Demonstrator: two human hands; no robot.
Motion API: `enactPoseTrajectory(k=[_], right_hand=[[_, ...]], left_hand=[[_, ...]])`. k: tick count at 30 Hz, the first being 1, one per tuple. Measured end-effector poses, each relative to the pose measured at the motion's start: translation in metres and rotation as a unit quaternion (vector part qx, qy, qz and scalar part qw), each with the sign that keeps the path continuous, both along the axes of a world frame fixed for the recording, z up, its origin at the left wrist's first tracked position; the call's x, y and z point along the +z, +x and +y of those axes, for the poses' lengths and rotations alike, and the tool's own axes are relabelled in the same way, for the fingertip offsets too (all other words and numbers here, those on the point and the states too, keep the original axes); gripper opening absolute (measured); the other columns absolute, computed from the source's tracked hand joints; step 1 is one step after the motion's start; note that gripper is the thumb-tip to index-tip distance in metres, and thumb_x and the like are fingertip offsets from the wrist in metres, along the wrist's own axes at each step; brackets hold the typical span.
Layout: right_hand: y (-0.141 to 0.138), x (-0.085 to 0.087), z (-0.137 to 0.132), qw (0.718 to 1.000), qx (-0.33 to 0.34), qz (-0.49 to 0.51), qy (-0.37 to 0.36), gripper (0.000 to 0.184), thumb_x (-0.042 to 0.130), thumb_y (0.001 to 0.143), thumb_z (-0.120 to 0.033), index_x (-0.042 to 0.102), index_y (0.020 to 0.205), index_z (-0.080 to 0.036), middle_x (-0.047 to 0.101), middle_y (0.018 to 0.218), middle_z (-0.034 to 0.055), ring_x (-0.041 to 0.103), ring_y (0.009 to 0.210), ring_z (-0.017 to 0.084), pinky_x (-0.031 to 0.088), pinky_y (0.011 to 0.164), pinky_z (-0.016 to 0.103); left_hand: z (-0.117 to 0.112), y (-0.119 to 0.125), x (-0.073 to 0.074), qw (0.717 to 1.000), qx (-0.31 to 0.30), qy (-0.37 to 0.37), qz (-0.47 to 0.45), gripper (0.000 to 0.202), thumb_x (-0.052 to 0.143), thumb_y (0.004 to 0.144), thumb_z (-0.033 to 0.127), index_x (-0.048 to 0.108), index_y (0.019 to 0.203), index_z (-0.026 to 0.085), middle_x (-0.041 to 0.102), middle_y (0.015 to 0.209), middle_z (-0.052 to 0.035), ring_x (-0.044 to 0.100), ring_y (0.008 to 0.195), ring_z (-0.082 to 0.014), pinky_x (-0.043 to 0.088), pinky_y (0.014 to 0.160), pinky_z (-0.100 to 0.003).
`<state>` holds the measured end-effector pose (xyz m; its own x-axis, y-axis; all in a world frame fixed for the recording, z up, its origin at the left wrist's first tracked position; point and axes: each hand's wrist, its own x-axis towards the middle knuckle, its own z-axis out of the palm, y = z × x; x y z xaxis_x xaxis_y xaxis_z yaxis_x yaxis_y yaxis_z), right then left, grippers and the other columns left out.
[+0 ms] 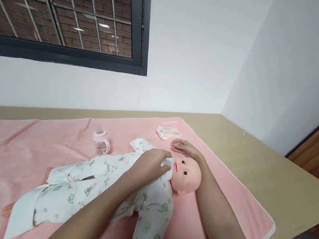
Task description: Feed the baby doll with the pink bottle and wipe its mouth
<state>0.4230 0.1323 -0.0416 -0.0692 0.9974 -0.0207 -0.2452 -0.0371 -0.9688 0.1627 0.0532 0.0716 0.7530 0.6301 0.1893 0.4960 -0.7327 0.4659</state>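
Note:
A baby doll (187, 174) in a white printed suit (90, 184) lies on its back on a pink blanket (13, 144), head to the right. My left hand (150, 166) is closed on a small white wipe (168, 164) and presses it at the doll's mouth and chin. My right hand (184, 149) lies flat with fingers stretched over the far side of the doll's head, holding it steady.
A pink baby bottle (101, 141) stands on the blanket beyond the doll. A crumpled wipe packet (168, 131) lies near the blanket's far right corner. The blanket covers a tan tabletop (278, 173) set against a white wall under a window.

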Motion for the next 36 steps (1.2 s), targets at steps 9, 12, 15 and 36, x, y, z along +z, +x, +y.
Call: enactPoseTrajectory(k=[9, 12, 15, 36], right_hand=[[0.005, -0.007, 0.005, 1.0, 0.001, 0.005, -0.024, 0.039, 0.085, 0.061, -0.024, 0.065, 0.094, -0.019, 0.072, 0.097, 0.0047, 0.069, 0.093, 0.016, 0.05, 0.102, 0.034], [0.007, -0.009, 0.007, 1.0, 0.004, 0.007, -0.026, 0.039, 0.085, 0.06, -0.025, 0.065, 0.093, -0.019, 0.072, 0.099, 0.005, 0.069, 0.092, 0.016, 0.051, 0.1, 0.034], [0.008, -0.009, 0.008, 1.0, 0.009, 0.005, -0.026, 0.038, 0.085, 0.061, -0.025, 0.065, 0.092, -0.019, 0.073, 0.098, 0.005, 0.069, 0.091, 0.017, 0.051, 0.1, 0.034], [0.01, -0.012, 0.011, 1.0, -0.002, -0.003, -0.026, 0.031, 0.08, 0.067, -0.025, 0.065, 0.094, -0.019, 0.073, 0.097, 0.0057, 0.07, 0.087, 0.017, 0.053, 0.097, 0.036]], left_hand=[[0.002, 0.001, -0.002, 1.0, 0.009, 0.006, -0.011, 0.014, 0.048, 0.079, 0.017, 0.061, 0.081, 0.02, 0.068, 0.084, 0.0011, 0.06, 0.077, -0.0179, 0.035, 0.061, -0.027], [0.003, 0.002, -0.003, 1.0, 0.008, 0.005, -0.006, 0.015, 0.047, 0.08, 0.017, 0.061, 0.081, 0.02, 0.068, 0.082, 0.001, 0.06, 0.075, -0.0178, 0.036, 0.061, -0.027], [0.002, 0.003, -0.002, 1.0, 0.01, 0.014, -0.006, 0.017, 0.047, 0.08, 0.017, 0.064, 0.083, 0.02, 0.069, 0.083, -0.0007, 0.062, 0.076, -0.019, 0.038, 0.063, -0.027], [0.007, 0.008, -0.008, 0.998, 0.016, 0.044, -0.04, 0.03, 0.047, 0.083, 0.016, 0.074, 0.096, 0.023, 0.071, 0.094, -0.0025, 0.062, 0.092, -0.0219, 0.044, 0.078, -0.029]])
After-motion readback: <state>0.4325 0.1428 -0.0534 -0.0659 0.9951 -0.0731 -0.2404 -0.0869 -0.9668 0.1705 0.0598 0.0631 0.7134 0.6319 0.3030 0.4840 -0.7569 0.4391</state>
